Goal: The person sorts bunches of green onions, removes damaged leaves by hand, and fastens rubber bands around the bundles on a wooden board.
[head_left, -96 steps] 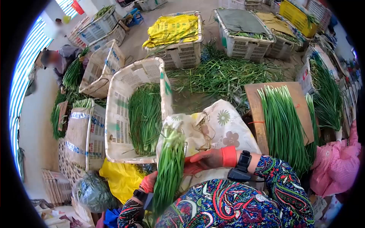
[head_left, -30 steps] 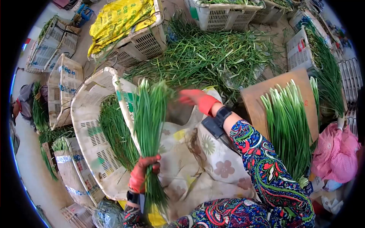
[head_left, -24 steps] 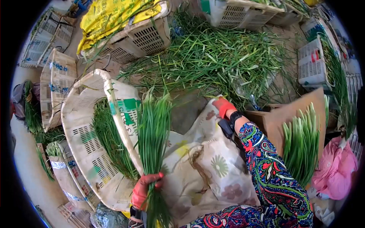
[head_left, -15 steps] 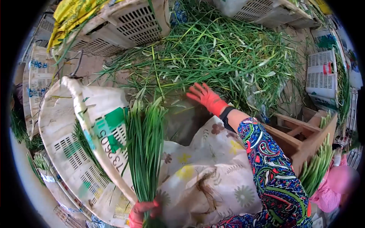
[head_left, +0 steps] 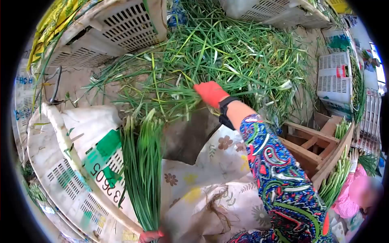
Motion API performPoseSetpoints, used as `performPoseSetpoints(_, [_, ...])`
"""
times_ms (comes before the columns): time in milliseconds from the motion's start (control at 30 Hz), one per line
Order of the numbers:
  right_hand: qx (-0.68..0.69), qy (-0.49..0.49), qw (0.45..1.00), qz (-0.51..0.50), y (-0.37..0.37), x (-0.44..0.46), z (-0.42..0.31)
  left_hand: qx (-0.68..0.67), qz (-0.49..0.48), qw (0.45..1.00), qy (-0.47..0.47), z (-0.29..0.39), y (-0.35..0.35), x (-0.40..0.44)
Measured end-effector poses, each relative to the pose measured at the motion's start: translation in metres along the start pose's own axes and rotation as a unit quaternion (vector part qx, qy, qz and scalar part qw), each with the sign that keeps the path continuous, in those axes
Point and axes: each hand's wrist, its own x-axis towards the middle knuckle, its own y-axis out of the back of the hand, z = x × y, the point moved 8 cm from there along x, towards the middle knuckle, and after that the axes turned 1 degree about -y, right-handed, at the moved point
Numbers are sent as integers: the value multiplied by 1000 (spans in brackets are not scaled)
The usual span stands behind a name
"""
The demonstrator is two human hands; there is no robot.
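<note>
My L hand (head_left: 150, 236) clamped round chive bunch (head_left: 144, 178) beside white crate (head_left: 91, 121); prob. light, floppy, bruises easily, best held at narrow end; my R hand (head_left: 211, 94) apart, at loose leaves (head_left: 243, 60), can't tell if gripping

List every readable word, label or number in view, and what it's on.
"605": near white crate, sideways; digits before it uncertain.
"HC H": far-left crate, blue lettering; marking below it too unclear to read.
Yellow sack: print too small and cut off to read.
Blue-printed item on the floor: too blurred.
Right-hand crate: red mark, unreadable.
</note>
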Motion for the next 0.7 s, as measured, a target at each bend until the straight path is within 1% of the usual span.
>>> performPoseSetpoints(33, [12,-8,999,-39,19,-10,-5,-3,-5,1000,0,0,1,0])
performPoseSetpoints(100, [89,19,990,108,77,-19,-5,-7,-19,1000,-6,-1,6,4])
performPoseSetpoints(133, [124,-7,990,68,124,-30,-7,-7,-26,1000,-9,-2,8,3])
performPoseSetpoints(167, [181,-37,979,83,154,-39,5,-10,-33,999,-10,-1,9,4])
performPoseSetpoints(200, [210,-92,971,72,194,-51,14,-9,-39,999,-12,-1,9,6])
performPoseSetpoints(233, [262,-198,943,58,224,-64,29,-12,-44,999,-6,0,4,7])
performPoseSetpoints(267, [380,-190,901,94,252,-80,40,-14,-50,999,-1,0,-1,8])
performPoseSetpoints(300, [331,-123,914,200,271,-83,80,-16,-55,998,5,1,-6,9])
performPoseSetpoints(333, [324,-132,905,243,305,-103,95,-36,-56,998,8,-1,-12,7])
performPoseSetpoints(367, [309,-137,889,310,321,-119,141,-24,-54,998,8,-1,-12,8])
performPoseSetpoints(400, [331,-177,878,296,356,-144,123,-12,-50,999,9,1,-10,10])
performPoseSetpoints(433, [314,-190,863,349,369,-163,168,-1,-46,999,10,1,-9,11])
performPoseSetpoints(467, [277,-200,862,374,384,-183,196,-5,-50,999,16,0,-12,11])
performPoseSetpoints(500, [340,-168,840,388,398,-199,183,-9,-54,998,22,0,-16,12])
performPoseSetpoints(567, [197,-93,896,386,415,-212,214,-5,-62,998,26,0,-21,14])
performPoseSetpoints(600, [170,-121,886,414,400,-217,229,1,-66,998,22,2,-21,15])
performPoseSetpoints(633, [132,-165,896,391,384,-212,234,8,-70,997,19,2,-23,17])
performPoseSetpoints(667, [92,-207,904,363,368,-207,240,-4,-38,999,-5,3,-20,17])
performPoseSetpoints(700, [61,-249,910,327,335,-196,255,7,-19,1000,-15,5,-19,17])
